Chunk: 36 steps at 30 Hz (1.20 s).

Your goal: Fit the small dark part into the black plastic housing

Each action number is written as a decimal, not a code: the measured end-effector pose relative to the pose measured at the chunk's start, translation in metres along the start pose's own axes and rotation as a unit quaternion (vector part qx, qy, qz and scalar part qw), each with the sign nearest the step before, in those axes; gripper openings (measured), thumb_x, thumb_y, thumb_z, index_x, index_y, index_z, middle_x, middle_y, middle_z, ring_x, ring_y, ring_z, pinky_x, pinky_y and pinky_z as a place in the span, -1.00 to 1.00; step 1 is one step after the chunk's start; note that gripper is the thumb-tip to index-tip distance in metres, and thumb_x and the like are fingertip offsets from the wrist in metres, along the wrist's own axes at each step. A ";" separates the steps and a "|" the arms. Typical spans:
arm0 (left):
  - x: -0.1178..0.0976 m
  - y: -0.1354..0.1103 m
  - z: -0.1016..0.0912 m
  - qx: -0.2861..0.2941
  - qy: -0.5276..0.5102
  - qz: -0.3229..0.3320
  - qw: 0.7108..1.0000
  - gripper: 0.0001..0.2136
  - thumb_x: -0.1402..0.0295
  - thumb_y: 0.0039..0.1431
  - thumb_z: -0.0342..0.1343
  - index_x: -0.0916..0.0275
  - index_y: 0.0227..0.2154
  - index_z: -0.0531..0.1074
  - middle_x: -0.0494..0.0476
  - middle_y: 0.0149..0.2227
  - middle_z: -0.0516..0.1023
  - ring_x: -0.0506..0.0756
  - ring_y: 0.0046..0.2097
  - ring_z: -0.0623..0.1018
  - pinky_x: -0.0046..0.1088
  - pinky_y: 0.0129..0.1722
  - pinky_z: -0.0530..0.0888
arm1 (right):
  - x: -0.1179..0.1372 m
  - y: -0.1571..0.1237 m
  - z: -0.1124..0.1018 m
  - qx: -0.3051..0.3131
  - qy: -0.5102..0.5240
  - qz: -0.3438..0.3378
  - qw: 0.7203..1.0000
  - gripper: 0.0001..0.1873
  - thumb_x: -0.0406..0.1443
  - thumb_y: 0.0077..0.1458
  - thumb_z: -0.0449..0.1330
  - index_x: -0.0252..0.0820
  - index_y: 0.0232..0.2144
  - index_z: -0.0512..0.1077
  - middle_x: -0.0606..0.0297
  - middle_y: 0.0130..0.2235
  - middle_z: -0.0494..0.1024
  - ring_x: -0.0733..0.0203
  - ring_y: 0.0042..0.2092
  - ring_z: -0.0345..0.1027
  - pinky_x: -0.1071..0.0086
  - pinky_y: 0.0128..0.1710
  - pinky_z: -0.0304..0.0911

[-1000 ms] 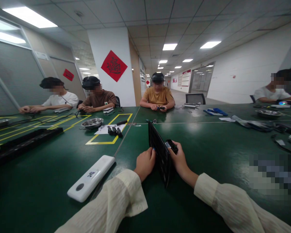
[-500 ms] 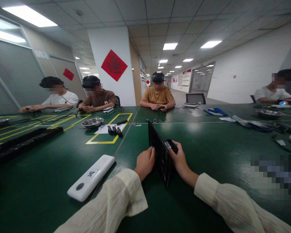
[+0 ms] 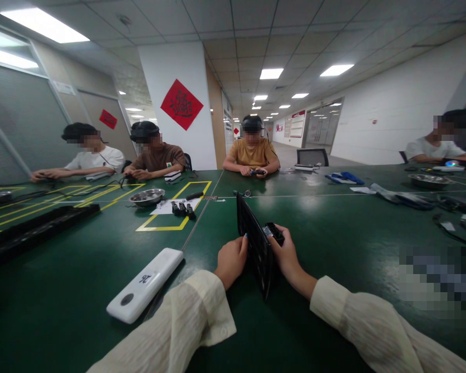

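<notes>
A thin black panel point(image 3: 253, 228) stands on edge above the green table point(image 3: 334, 269), seen almost edge-on. My left hand point(image 3: 231, 260) is closed at the panel's left face, thumb against it; a small blue spot shows at the thumb tip. On the other side my right hand point(image 3: 290, 255) is closed around a small black blocky part point(image 3: 276, 233) that sits at the panel's right face. Whether that part is fixed to the panel I cannot tell. Several of my fingers are hidden behind the panel and the part.
To the left lie a white device point(image 3: 145, 286) marked 26 and a long black tray point(image 3: 42, 225). Farther off are a metal bowl point(image 3: 146, 197), several black clips point(image 3: 183, 210) on paper, and a blue cloth-like item point(image 3: 345, 178). Several people sit around the table.
The whole view has shifted very slightly. Both of my hands keep their hold, and the panel and black part stay in place between them.
</notes>
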State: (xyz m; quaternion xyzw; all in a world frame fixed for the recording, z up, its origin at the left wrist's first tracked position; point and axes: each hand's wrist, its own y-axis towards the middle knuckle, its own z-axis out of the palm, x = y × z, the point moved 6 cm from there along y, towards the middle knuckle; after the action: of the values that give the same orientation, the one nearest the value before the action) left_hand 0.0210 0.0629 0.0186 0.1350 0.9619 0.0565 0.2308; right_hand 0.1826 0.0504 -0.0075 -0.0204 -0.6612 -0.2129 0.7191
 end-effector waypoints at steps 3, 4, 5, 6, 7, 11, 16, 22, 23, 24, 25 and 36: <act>0.001 0.000 -0.001 -0.028 -0.007 -0.005 1.000 -0.63 0.19 0.28 -0.35 0.22 -0.24 0.34 0.16 -0.29 0.53 0.10 -0.23 0.52 -0.49 -0.34 0.29 | 0.000 0.000 0.000 -0.004 -0.002 -0.004 1.000 -0.44 -0.07 -0.15 0.23 -0.17 -0.10 0.26 0.18 -0.16 0.47 0.05 -0.13 0.36 0.20 -0.13 0.24; 0.002 0.000 -0.001 -0.032 -0.006 -0.008 0.999 -0.66 0.20 0.28 -0.34 0.21 -0.22 0.32 0.15 -0.29 0.53 0.10 -0.24 0.52 -0.49 -0.34 0.28 | 0.001 0.000 0.000 -0.005 -0.003 -0.007 1.000 -0.44 -0.07 -0.14 0.23 -0.17 -0.10 0.26 0.17 -0.16 0.47 0.06 -0.13 0.36 0.20 -0.12 0.24; 0.002 0.001 -0.001 -0.033 -0.004 -0.010 0.999 -0.67 0.20 0.28 -0.33 0.21 -0.21 0.30 0.14 -0.29 0.52 0.09 -0.24 0.52 -0.50 -0.34 0.28 | 0.002 0.000 0.000 -0.007 -0.005 -0.010 1.000 -0.45 -0.07 -0.14 0.23 -0.17 -0.11 0.26 0.17 -0.16 0.47 0.06 -0.13 0.36 0.20 -0.12 0.24; 0.002 0.001 -0.001 -0.031 -0.002 -0.008 0.999 -0.67 0.19 0.28 -0.33 0.20 -0.23 0.30 0.13 -0.30 0.52 0.09 -0.24 0.51 -0.50 -0.34 0.28 | 0.002 -0.001 0.000 -0.009 -0.007 -0.012 1.000 -0.46 -0.07 -0.14 0.23 -0.17 -0.12 0.26 0.17 -0.16 0.47 0.06 -0.13 0.36 0.19 -0.12 0.24; 0.002 0.001 0.000 -0.027 0.001 -0.005 1.000 -0.67 0.19 0.28 -0.34 0.19 -0.24 0.30 0.12 -0.30 0.52 0.08 -0.24 0.51 -0.50 -0.34 0.28 | 0.003 -0.001 -0.001 -0.011 -0.007 -0.012 1.000 -0.46 -0.07 -0.14 0.23 -0.17 -0.12 0.26 0.17 -0.17 0.47 0.06 -0.13 0.36 0.19 -0.11 0.24; 0.000 0.000 -0.001 -0.020 0.016 0.007 1.000 -0.65 0.20 0.28 -0.37 0.18 -0.23 0.31 0.13 -0.29 0.52 0.08 -0.24 0.51 -0.49 -0.34 0.27 | 0.003 -0.002 0.000 -0.004 0.000 -0.006 1.000 -0.45 -0.06 -0.14 0.23 -0.16 -0.11 0.26 0.19 -0.17 0.47 0.06 -0.14 0.36 0.21 -0.14 0.25; -0.001 -0.001 -0.003 -0.018 0.041 0.010 0.999 -0.72 0.28 0.25 -0.28 0.20 -0.18 0.31 0.16 -0.27 0.53 0.13 -0.22 0.51 -0.46 -0.34 0.27 | 0.004 -0.002 0.000 -0.005 0.004 -0.013 1.000 -0.47 -0.08 -0.13 0.22 -0.17 -0.12 0.26 0.18 -0.17 0.47 0.06 -0.12 0.35 0.22 -0.13 0.24; -0.002 0.000 -0.003 -0.016 0.029 0.023 0.999 -0.60 0.23 0.27 -0.37 0.21 -0.35 0.38 0.15 -0.34 0.53 0.11 -0.27 0.52 -0.47 -0.39 0.25 | 0.005 -0.002 0.001 -0.001 0.000 -0.011 1.000 -0.46 -0.08 -0.13 0.22 -0.17 -0.10 0.26 0.18 -0.16 0.47 0.06 -0.13 0.36 0.21 -0.12 0.24; -0.002 0.000 -0.002 -0.013 0.025 0.025 0.999 -0.58 0.22 0.27 -0.39 0.21 -0.36 0.39 0.15 -0.35 0.53 0.11 -0.27 0.52 -0.48 -0.39 0.25 | 0.005 -0.002 0.001 -0.003 0.000 -0.011 1.000 -0.46 -0.08 -0.13 0.23 -0.17 -0.11 0.26 0.18 -0.16 0.47 0.06 -0.13 0.36 0.21 -0.12 0.24; -0.002 0.000 -0.002 -0.010 0.021 0.024 0.999 -0.56 0.21 0.28 -0.40 0.21 -0.37 0.39 0.15 -0.35 0.53 0.10 -0.28 0.52 -0.48 -0.39 0.25 | 0.006 -0.002 0.000 -0.004 -0.001 -0.011 1.000 -0.46 -0.08 -0.14 0.23 -0.17 -0.11 0.26 0.18 -0.17 0.47 0.06 -0.13 0.36 0.21 -0.13 0.24; -0.001 0.000 -0.002 -0.008 0.019 0.022 1.000 -0.54 0.20 0.28 -0.41 0.22 -0.37 0.40 0.16 -0.35 0.54 0.10 -0.28 0.52 -0.48 -0.39 0.25 | 0.006 -0.002 0.000 -0.005 0.000 -0.012 1.000 -0.47 -0.08 -0.14 0.23 -0.17 -0.11 0.27 0.18 -0.17 0.47 0.06 -0.13 0.36 0.21 -0.13 0.24; 0.000 0.000 0.000 -0.008 0.042 0.008 0.999 -0.58 0.22 0.27 -0.38 0.22 -0.35 0.40 0.16 -0.32 0.54 0.11 -0.26 0.52 -0.48 -0.40 0.25 | 0.001 0.000 0.002 -0.009 0.009 -0.014 1.000 -0.47 -0.09 -0.14 0.23 -0.18 -0.12 0.26 0.19 -0.17 0.46 0.08 -0.13 0.35 0.22 -0.11 0.22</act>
State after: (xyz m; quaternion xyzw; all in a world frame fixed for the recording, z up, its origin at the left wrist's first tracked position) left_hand 0.0211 0.0626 0.0184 0.1382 0.9692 0.0711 0.1911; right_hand 0.1813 0.0507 -0.0059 -0.0162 -0.6525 -0.2290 0.7221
